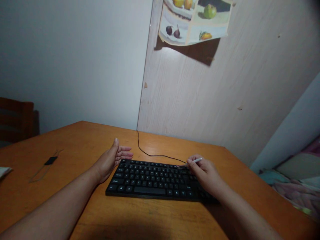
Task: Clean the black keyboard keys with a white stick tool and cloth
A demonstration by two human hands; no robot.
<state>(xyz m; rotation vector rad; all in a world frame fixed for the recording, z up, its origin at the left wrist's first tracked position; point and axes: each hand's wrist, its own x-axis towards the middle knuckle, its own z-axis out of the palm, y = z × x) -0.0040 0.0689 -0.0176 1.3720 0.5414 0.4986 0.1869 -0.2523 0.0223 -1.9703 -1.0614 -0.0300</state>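
A black keyboard [152, 180] lies flat on the wooden table, its long side towards me. Beside its far left corner is my left hand [113, 160], open, thumb up and fingers stretched out, with nothing in it. My right hand [203, 171] is over the right part of the keyboard, fingers pinched round a thin white stick [197, 160]. The stick's lower end, near the top row of keys, is too small to make out. Part of the number pad is hidden under this hand.
A black cable [155, 155] runs from the keyboard to the wall. On the left of the table [150, 220] lie a small black item with thin loops [50, 160] and a paper edge [4, 171]. A chair [16, 118] stands left; cloth [297, 186] is heaped right.
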